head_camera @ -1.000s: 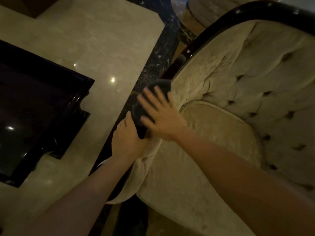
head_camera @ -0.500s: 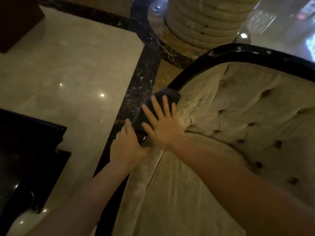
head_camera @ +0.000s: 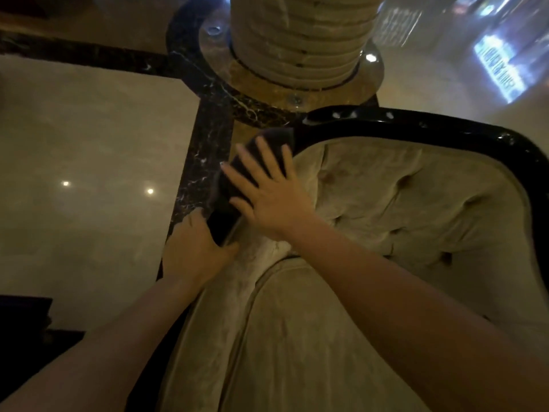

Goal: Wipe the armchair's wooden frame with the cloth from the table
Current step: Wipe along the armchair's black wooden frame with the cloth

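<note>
The armchair has beige tufted upholstery (head_camera: 401, 197) and a glossy black wooden frame (head_camera: 416, 126) that curves around its back. A dark cloth (head_camera: 274, 138) lies over the frame's left side, just below the upper left corner. My right hand (head_camera: 273, 194) presses flat on the cloth with its fingers spread. Lower on the same rail, my left hand (head_camera: 193, 251) grips the frame, thumb on the upholstery side. The frame under the cloth and under both hands is hidden.
A ribbed beige column (head_camera: 300, 40) on a round base stands right behind the chair. Polished pale floor (head_camera: 89, 159) with dark marble bands (head_camera: 208, 138) spreads to the left. The corner of a dark table (head_camera: 23, 316) shows at the lower left.
My right hand has slid the cloth up the frame's left rail toward the back's corner. The left hand stays gripped on the rail. The view has tilted up, with the table nearly out of sight.
</note>
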Available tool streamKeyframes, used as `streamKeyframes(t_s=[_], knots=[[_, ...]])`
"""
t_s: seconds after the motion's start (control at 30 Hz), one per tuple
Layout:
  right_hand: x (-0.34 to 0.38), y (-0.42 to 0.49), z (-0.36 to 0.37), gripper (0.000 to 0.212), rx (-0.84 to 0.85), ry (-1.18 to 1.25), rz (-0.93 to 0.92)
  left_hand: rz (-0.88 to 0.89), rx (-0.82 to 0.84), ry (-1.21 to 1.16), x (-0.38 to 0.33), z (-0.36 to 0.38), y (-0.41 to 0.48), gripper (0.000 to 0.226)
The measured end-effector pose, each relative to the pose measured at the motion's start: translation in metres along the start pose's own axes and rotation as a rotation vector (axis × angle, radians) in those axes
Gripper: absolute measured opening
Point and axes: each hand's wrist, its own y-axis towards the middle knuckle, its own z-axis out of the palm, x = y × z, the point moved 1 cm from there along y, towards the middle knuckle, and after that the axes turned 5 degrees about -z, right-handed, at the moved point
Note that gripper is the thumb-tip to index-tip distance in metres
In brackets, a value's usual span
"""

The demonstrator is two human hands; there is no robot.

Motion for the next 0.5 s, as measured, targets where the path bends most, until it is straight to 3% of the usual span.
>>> streamKeyframes(t_s=[0.07, 0.2, 0.33, 0.43, 0.5], knots=[[-0.014, 0.008, -0.008, 0.062, -0.040, 0.060, 0.232, 0.012, -0.001, 0.010, -0.020, -0.002, 0.017, 0.093], [-0.045, 0.013, -0.025, 0.063, 0.033, 0.037, 0.113, 0.099, -0.043, -0.030, -0.065, -0.005, 0.049, 0.086], [-0.095, 0.016, -0.039, 0.062, -0.036, 0.080, 0.371, 0.162, -0.082, -0.006, -0.110, 0.000, 0.079, 0.084], [-0.087, 0.004, -0.029, 0.058, -0.047, 0.114, 0.287, 0.245, -0.090, -0.036, -0.138, 0.006, 0.095, 0.077], [-0.108, -0.003, -0.031, 0.058, -0.021, 0.091, 0.213, 0.246, -0.075, -0.039, -0.148, 0.007, 0.103, 0.084]])
